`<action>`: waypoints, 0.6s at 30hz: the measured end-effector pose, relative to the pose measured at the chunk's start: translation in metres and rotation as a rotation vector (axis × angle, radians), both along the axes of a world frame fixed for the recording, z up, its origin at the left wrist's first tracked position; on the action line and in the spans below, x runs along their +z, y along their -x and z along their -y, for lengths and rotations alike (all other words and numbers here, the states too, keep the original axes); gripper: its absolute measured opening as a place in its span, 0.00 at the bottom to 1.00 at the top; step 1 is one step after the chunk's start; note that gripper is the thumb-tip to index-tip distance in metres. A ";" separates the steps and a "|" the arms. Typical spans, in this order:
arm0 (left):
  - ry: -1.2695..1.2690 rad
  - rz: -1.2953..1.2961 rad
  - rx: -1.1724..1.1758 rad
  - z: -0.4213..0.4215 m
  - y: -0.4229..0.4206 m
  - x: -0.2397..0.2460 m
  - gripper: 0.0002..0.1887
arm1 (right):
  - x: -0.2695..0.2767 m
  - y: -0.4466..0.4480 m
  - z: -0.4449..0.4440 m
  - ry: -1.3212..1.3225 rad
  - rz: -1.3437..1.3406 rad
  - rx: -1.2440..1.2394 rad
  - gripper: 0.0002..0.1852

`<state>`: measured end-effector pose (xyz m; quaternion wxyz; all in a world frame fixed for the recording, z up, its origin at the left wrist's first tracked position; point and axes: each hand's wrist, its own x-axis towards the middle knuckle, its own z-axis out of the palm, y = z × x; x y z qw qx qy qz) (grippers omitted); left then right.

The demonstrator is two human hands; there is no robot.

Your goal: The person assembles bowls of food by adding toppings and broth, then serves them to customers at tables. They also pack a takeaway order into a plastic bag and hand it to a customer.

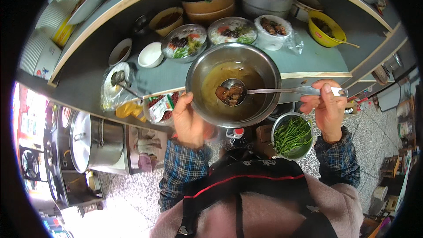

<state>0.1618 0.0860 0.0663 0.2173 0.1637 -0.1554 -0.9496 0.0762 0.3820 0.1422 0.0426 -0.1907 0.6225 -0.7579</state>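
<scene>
A wide stainless steel bowl (pixel 264 112) of yellowish-brown broth is gripped at its left rim by my left hand (pixel 190 122), thumb on top of the edge. With my right hand (pixel 330 109) I pinch the flat end of a metal ladle (pixel 281 91). Its round cup sits over the broth inside the bowl and carries brown chunks (pixel 230 94) that look like cooked meat. Behind the bowl, two steel bowls (pixel 184 43) (pixel 232 30) hold white strands, greens and dark topping. A white bowl (pixel 273 31) wrapped in plastic contains browned pieces of food.
Below right stands a steel basin of green beans (pixel 292 137). A yellow bowl (pixel 327 28) with a utensil is at the shelf's right end. Left are an empty white bowl (pixel 150 55) and a bagged dish with a spoon (pixel 118 78). A large lidded pot (pixel 99 138) stands further left.
</scene>
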 end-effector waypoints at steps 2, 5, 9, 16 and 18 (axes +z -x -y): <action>0.043 -0.197 -0.132 0.000 0.013 -0.002 0.14 | 0.004 0.005 -0.001 -0.009 -0.066 -0.040 0.18; 0.039 -0.222 -0.183 -0.001 0.029 -0.004 0.13 | 0.009 0.018 -0.004 0.015 -0.043 -0.101 0.18; 0.048 -0.116 -0.180 -0.007 0.046 -0.006 0.12 | 0.016 0.041 -0.012 0.068 -0.011 -0.180 0.18; 0.041 -0.081 -0.265 -0.022 0.069 -0.008 0.10 | 0.028 0.087 -0.025 0.094 -0.152 -0.342 0.17; 0.035 -0.074 -0.270 -0.025 0.072 -0.008 0.10 | 0.028 0.102 -0.023 0.094 -0.198 -0.352 0.17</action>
